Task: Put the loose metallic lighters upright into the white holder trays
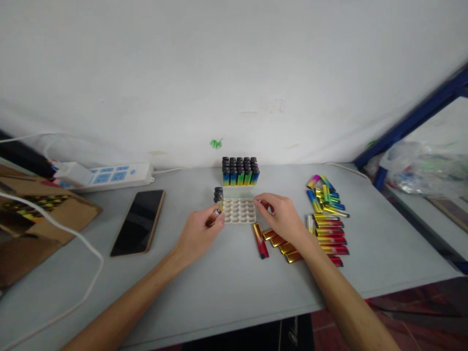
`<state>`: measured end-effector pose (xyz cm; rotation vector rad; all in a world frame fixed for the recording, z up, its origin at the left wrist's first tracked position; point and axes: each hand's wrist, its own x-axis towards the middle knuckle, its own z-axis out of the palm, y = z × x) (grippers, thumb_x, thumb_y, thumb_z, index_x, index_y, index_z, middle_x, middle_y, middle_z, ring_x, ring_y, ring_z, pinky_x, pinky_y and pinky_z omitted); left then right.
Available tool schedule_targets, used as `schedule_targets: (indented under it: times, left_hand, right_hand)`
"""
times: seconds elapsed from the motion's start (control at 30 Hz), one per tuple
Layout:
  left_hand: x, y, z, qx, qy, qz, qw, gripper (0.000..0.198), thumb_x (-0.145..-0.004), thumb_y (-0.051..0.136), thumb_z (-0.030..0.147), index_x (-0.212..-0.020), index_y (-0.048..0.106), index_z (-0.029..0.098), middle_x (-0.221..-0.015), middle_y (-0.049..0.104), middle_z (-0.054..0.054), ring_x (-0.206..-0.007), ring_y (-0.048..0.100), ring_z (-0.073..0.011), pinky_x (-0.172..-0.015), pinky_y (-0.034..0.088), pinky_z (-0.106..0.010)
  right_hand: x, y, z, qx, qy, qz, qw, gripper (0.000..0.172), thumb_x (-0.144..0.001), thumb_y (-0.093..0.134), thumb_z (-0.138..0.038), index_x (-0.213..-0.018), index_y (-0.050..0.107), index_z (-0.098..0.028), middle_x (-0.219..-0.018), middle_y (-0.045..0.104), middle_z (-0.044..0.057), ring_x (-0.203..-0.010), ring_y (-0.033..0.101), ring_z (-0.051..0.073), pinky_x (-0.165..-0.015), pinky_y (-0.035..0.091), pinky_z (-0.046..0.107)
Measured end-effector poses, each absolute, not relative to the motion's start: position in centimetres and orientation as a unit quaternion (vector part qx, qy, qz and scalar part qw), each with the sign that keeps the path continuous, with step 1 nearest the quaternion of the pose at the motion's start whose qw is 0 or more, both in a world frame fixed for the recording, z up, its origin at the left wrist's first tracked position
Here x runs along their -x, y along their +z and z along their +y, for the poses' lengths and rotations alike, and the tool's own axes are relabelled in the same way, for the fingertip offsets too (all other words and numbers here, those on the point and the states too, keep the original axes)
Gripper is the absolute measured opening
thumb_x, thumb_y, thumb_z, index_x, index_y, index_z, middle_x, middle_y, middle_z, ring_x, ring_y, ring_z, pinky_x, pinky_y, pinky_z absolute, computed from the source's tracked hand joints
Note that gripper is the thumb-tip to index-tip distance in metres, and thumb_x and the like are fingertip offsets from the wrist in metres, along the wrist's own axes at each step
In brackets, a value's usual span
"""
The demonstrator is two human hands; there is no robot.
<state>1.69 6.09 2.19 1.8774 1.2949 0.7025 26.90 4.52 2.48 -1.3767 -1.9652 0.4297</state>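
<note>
A white tray with round slots (pixel 239 212) lies in the middle of the grey table (pixel 219 282). My left hand (pixel 199 233) is closed on a lighter (pixel 213 217) at the tray's left edge, beside two upright black-capped lighters (pixel 218 195). At the tray's right edge, my right hand (pixel 281 218) pinches a red lighter (pixel 266 206). Behind the tray stands a full block of blue-green lighters with black caps (pixel 240 171). Red-and-gold lighters (pixel 278 241) lie flat under my right wrist.
More loose lighters, red-gold and rainbow, are stacked at the right (pixel 329 219). A dark phone (pixel 139 222) lies at the left, with a white power strip (pixel 109 176) and a cardboard box (pixel 32 219) beyond. A white cable (pixel 86 248) crosses the table's left side.
</note>
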Motion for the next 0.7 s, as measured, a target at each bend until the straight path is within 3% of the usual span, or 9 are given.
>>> schedule_targets:
  times: [0.17,0.33,0.47,0.57,0.7]
  left_hand:
    - [-2.0,2.3,6.2,-0.726,0.286,0.502,0.374,0.038,-0.093,0.047,0.050,-0.074,0.056,0.019,-0.062,0.038,0.006,-0.056,0.036,-0.0105,-0.053,0.026,-0.025]
    - [-1.8,2.4,6.4,-0.714,0.323,0.499,0.370,0.044,-0.093,0.056,0.056,-0.068,0.047,0.021,-0.060,0.035,0.007,-0.054,0.034,-0.0096,-0.052,0.026,-0.024]
    - [-1.2,2.7,6.6,-0.697,0.343,0.496,0.388,0.034,-0.094,0.063,0.053,-0.086,0.055,0.022,-0.057,0.040,0.010,-0.050,0.038,-0.0092,-0.050,0.028,-0.022]
    - [-0.9,2.8,6.9,-0.666,0.376,0.488,0.420,0.030,-0.095,0.067,0.049,-0.103,0.051,0.025,-0.054,0.042,0.013,-0.045,0.039,-0.0085,-0.048,0.028,-0.020]
    - [-0.6,2.7,7.3,-0.634,0.423,0.459,0.457,0.035,-0.095,0.070,0.046,-0.097,0.041,0.027,-0.057,0.056,0.012,-0.043,0.044,-0.0079,-0.045,0.033,-0.017]
  right_hand:
    - [-26.9,2.3,4.7,0.533,0.173,-0.759,0.332,0.016,-0.104,0.059,-0.024,-0.102,0.073,-0.019,-0.082,0.073,0.002,-0.070,0.066,0.017,-0.071,0.047,0.027]
    - [-27.0,2.2,4.8,0.533,0.168,-0.762,0.327,0.015,-0.104,0.059,-0.023,-0.102,0.073,-0.019,-0.089,0.076,0.004,-0.076,0.068,0.018,-0.074,0.048,0.028]
    - [-26.9,2.0,4.8,0.533,0.167,-0.764,0.324,0.016,-0.105,0.059,-0.025,-0.101,0.073,-0.019,-0.092,0.077,0.006,-0.079,0.070,0.019,-0.075,0.049,0.030]
    - [-26.8,2.0,4.7,0.531,0.165,-0.768,0.318,0.018,-0.105,0.058,-0.026,-0.102,0.074,-0.019,-0.092,0.077,0.006,-0.079,0.070,0.020,-0.077,0.050,0.031]
    - [-26.8,2.0,4.7,0.533,0.170,-0.768,0.311,0.017,-0.105,0.057,-0.025,-0.103,0.074,-0.019,-0.095,0.078,0.006,-0.083,0.071,0.021,-0.078,0.050,0.032]
